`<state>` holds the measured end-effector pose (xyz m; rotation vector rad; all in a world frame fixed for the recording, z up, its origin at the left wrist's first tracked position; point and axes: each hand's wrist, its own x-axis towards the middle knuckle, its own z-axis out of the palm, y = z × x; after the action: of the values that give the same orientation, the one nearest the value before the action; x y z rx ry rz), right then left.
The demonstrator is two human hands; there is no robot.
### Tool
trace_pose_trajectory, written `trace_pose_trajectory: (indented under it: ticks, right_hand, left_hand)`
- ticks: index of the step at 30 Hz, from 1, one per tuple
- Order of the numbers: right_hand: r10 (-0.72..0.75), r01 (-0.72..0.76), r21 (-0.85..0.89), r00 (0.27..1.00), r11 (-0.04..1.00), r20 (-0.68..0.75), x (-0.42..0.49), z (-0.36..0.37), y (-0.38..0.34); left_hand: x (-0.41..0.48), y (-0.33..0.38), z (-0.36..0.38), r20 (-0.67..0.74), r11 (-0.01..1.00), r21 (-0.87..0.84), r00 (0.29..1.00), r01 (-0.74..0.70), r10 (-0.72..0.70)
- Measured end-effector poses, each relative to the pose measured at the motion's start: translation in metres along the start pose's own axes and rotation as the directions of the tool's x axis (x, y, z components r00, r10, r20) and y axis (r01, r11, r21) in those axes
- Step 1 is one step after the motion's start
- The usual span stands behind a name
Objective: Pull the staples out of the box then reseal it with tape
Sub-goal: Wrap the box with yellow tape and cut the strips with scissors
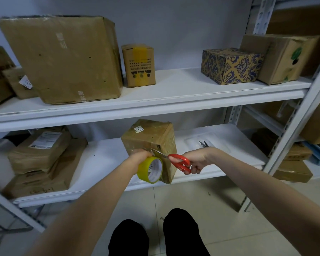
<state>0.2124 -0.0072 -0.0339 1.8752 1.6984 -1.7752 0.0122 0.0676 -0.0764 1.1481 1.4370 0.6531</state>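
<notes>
A small brown cardboard box with a white "131" sticker stands on the lower white shelf, its sides shiny with tape. My left hand grips a yellow tape roll against the box's front face. My right hand holds red-handled scissors, fingers through the loops. The blades point left and meet the tape strip between roll and box. A pair of metal pliers lies on the shelf behind my right wrist.
Flattened brown parcels are stacked at the left of the lower shelf. The upper shelf carries a large box, a small yellow-taped box and a patterned box. A metal upright stands at right.
</notes>
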Motion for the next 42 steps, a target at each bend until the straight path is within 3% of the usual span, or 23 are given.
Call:
trace_pose_trajectory:
  ticks: [9,13,20,25,29,32,35,39,42]
  right_hand:
    - [-0.028,0.027,-0.015,0.998,1.0,-0.063,0.018,0.003,-0.015]
    - [-0.089,0.074,-0.094,0.983,0.993,-0.161,0.017,0.001,-0.016]
    - [-0.172,0.137,-0.159,0.957,0.978,-0.233,0.016,-0.003,-0.013]
    - [-0.214,0.172,-0.192,0.95,0.966,-0.226,0.016,-0.004,-0.014]
    - [-0.223,0.175,-0.184,0.933,0.967,-0.283,0.01,-0.011,-0.013]
    - [-0.179,0.129,-0.212,0.954,0.969,-0.24,0.003,-0.013,-0.016]
    - [-0.087,0.048,-0.239,0.984,0.97,-0.157,0.002,-0.008,-0.025]
    - [0.004,-0.032,-0.295,0.995,0.955,-0.095,0.004,-0.004,-0.029]
    - [-0.003,-0.037,-0.368,0.994,0.929,-0.109,-0.002,-0.004,-0.024]
  left_hand:
    - [-0.003,-0.001,-0.007,0.13,0.994,-0.068,0.988,0.087,-0.077]
    - [-0.003,0.002,-0.012,0.208,0.987,-0.079,0.97,0.141,-0.122]
    - [-0.003,0.016,-0.017,0.157,0.983,0.161,0.981,0.089,-0.115]
    - [-0.002,0.028,-0.014,0.069,0.907,0.418,0.993,0.057,-0.094]
    - [-0.001,0.028,-0.022,-0.049,0.672,0.74,0.996,-0.011,0.069]
    - [-0.002,0.029,-0.028,-0.088,0.657,0.749,0.971,-0.081,0.221]
    - [-0.014,0.034,-0.024,-0.159,0.7,0.68,0.888,-0.218,0.431]
    - [-0.032,0.038,-0.028,-0.164,0.517,0.81,0.739,-0.276,0.653]
    - [-0.03,0.036,-0.034,-0.071,0.44,0.854,0.774,-0.28,0.629]
